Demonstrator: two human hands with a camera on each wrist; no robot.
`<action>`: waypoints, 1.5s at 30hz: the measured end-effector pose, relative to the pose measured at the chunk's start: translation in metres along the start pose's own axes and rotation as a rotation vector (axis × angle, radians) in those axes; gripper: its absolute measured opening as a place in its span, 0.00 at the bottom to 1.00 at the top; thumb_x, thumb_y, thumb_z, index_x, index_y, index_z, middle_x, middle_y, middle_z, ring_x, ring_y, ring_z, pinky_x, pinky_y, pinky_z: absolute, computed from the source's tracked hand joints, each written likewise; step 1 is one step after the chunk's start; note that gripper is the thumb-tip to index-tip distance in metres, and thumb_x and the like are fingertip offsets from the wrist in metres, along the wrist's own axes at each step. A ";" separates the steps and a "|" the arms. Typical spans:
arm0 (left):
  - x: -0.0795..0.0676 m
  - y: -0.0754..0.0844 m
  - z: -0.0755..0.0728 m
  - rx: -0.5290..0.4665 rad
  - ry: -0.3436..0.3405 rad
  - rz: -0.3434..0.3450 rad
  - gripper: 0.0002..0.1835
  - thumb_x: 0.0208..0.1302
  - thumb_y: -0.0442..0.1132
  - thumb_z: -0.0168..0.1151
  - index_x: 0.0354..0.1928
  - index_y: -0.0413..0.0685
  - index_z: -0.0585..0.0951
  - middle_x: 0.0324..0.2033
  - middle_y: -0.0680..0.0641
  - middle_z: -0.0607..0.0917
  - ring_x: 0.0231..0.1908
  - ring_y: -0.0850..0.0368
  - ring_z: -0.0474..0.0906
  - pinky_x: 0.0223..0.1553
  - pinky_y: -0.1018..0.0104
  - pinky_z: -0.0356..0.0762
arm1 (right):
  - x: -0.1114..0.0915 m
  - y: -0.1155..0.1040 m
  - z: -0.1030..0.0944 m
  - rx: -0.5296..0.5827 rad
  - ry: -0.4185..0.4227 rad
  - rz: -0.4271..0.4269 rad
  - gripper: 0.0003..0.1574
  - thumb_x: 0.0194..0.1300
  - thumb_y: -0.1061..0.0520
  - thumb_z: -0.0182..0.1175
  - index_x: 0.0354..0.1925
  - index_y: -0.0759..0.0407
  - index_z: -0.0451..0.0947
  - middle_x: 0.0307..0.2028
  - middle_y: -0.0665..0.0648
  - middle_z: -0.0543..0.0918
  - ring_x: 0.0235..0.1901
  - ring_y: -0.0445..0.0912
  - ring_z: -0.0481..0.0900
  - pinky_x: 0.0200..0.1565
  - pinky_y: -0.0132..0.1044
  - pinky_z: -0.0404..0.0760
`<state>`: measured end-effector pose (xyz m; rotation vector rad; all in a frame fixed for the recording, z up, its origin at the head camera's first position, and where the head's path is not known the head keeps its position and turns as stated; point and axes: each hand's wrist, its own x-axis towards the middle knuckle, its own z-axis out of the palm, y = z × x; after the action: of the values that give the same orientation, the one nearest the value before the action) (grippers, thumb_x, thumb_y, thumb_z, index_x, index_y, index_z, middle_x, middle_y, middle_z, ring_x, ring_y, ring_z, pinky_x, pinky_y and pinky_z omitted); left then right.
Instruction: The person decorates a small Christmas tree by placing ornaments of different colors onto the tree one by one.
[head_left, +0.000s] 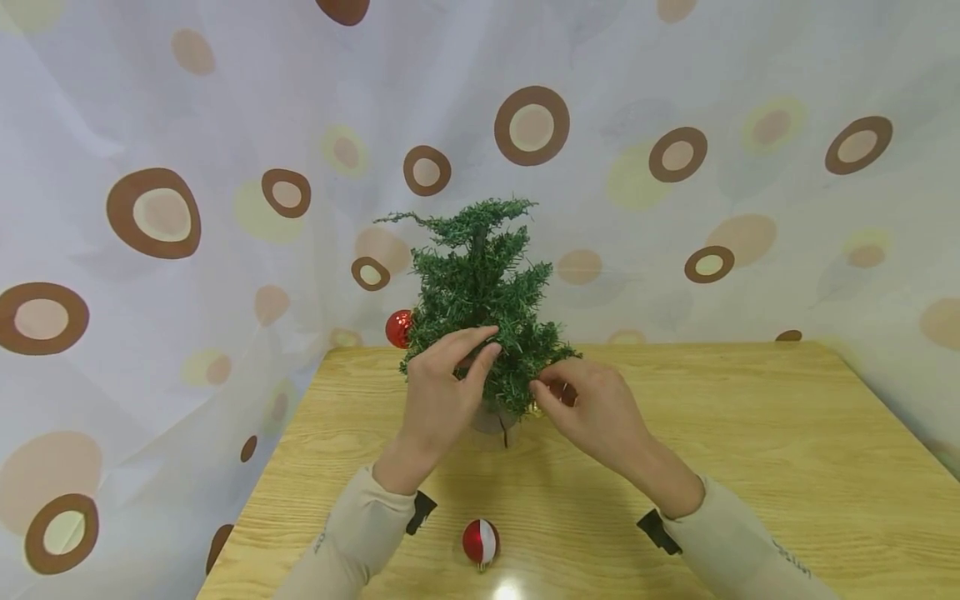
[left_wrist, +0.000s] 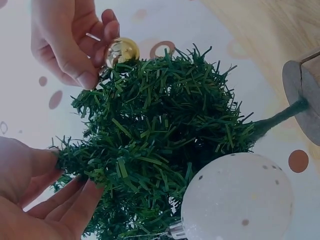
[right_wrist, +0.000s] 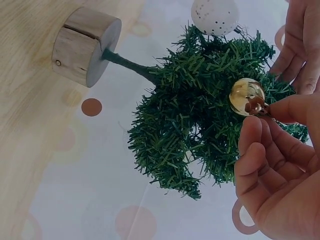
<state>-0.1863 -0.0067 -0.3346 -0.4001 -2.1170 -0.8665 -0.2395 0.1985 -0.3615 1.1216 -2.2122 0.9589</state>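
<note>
A small artificial Christmas tree [head_left: 480, 283] stands on a round wooden base [right_wrist: 80, 55]. My right hand [head_left: 600, 408] pinches a shiny gold ball ornament [right_wrist: 247, 96] by its cap, between thumb and fingers, against the right side of the branches. In the left wrist view the gold ball [left_wrist: 122, 51] touches the green needles. On the tree's near left side, my left hand [head_left: 442, 400] holds a branch tip [left_wrist: 77, 162] between thumb and fingers. A white dotted ball ornament [left_wrist: 237, 200] hangs on the tree; in the head view it is hidden.
A shiny red ball [head_left: 399, 328] shows at the tree's left edge. Nearer, between my forearms, a red and white ball [head_left: 481, 542] lies on the wooden table [head_left: 750, 450]. Behind stands a patterned cloth backdrop [head_left: 600, 75].
</note>
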 end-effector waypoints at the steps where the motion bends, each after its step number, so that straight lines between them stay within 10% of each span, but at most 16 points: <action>1: 0.000 0.000 0.000 -0.003 -0.005 -0.002 0.14 0.73 0.37 0.69 0.56 0.41 0.89 0.50 0.40 0.92 0.36 0.53 0.89 0.38 0.61 0.89 | 0.000 0.000 0.000 -0.001 0.000 0.001 0.04 0.67 0.64 0.71 0.34 0.56 0.87 0.25 0.48 0.82 0.23 0.35 0.73 0.27 0.31 0.75; 12: 0.002 0.000 -0.004 -0.042 -0.050 -0.072 0.13 0.73 0.38 0.68 0.56 0.43 0.89 0.50 0.42 0.92 0.42 0.52 0.91 0.42 0.60 0.90 | -0.004 0.000 -0.004 -0.009 0.043 -0.009 0.03 0.66 0.63 0.71 0.38 0.56 0.89 0.27 0.49 0.85 0.22 0.36 0.76 0.26 0.31 0.77; 21: 0.002 -0.002 -0.005 -0.045 -0.050 -0.060 0.13 0.72 0.38 0.69 0.55 0.44 0.90 0.50 0.43 0.92 0.42 0.52 0.91 0.42 0.60 0.90 | -0.016 -0.010 0.000 0.097 0.079 -0.196 0.02 0.69 0.63 0.69 0.38 0.57 0.88 0.27 0.48 0.84 0.22 0.35 0.75 0.27 0.21 0.74; 37: 0.002 -0.008 -0.006 -0.065 -0.068 -0.051 0.13 0.73 0.38 0.69 0.56 0.45 0.90 0.49 0.44 0.92 0.41 0.54 0.91 0.42 0.62 0.90 | -0.063 -0.026 0.047 0.176 -0.251 -0.297 0.13 0.65 0.60 0.74 0.48 0.54 0.86 0.42 0.50 0.89 0.26 0.34 0.80 0.31 0.15 0.74; 45: 0.000 -0.006 -0.007 -0.064 -0.070 -0.048 0.13 0.72 0.38 0.69 0.56 0.45 0.90 0.48 0.44 0.92 0.41 0.54 0.90 0.42 0.63 0.90 | -0.076 -0.024 0.060 0.153 -0.374 -0.344 0.18 0.63 0.56 0.76 0.52 0.51 0.86 0.49 0.50 0.88 0.47 0.42 0.88 0.49 0.34 0.88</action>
<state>-0.1860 -0.0162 -0.3340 -0.4203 -2.1752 -0.9624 -0.1836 0.1804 -0.4426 1.8097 -2.1385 0.8311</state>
